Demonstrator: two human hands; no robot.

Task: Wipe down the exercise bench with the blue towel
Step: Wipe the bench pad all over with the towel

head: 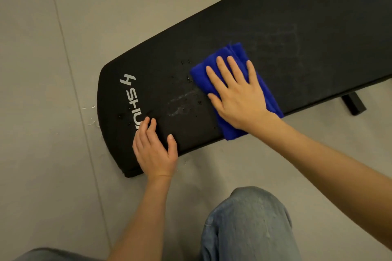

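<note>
A long black padded exercise bench [286, 34] runs from lower left to upper right, with a white logo near its rounded left end. Water droplets and a wet smear sit on the pad between my hands. A folded blue towel [214, 59] lies across the pad's middle. My right hand [235, 93] presses flat on the towel, fingers spread. My left hand [153, 148] rests on the bench's near edge by the logo, fingers apart, holding nothing.
Grey floor [53, 112] with a seam line surrounds the bench. A few water drops lie on the floor off the bench's left end. A black bench leg [354, 105] shows under the right side. My knee in blue jeans [250, 224] is at the bottom.
</note>
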